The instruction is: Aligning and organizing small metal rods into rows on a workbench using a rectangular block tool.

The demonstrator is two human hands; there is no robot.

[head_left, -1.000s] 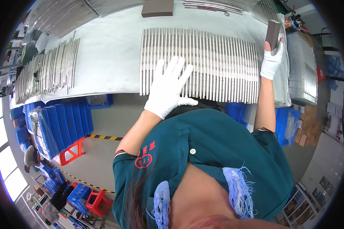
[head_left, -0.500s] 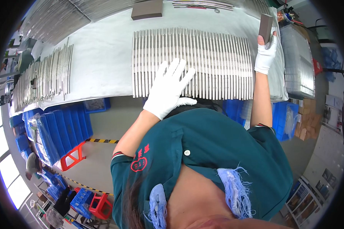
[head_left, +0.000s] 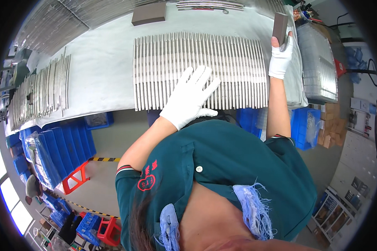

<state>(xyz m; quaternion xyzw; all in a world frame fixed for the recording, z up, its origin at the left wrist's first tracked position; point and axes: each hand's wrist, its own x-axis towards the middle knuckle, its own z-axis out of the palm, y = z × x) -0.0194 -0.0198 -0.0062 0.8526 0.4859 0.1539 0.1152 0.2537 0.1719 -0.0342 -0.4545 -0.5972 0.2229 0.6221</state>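
here the white-gloved left hand (head_left: 189, 98) lies flat, fingers spread, on the near edge of the row of shiny metal rods (head_left: 201, 69), whose long axes run away from the body. the white-gloved right hand (head_left: 280, 57) grips a dark grey rectangular block (head_left: 280, 26) upright, just past the row's right end. a second grey block (head_left: 148, 13) rests beyond on the pale grey table sheet (head_left: 100, 62); nothing lies between.

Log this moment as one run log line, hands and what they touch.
left hand: flat on row of metal rods | right hand: gripping brown block | surface: grey table
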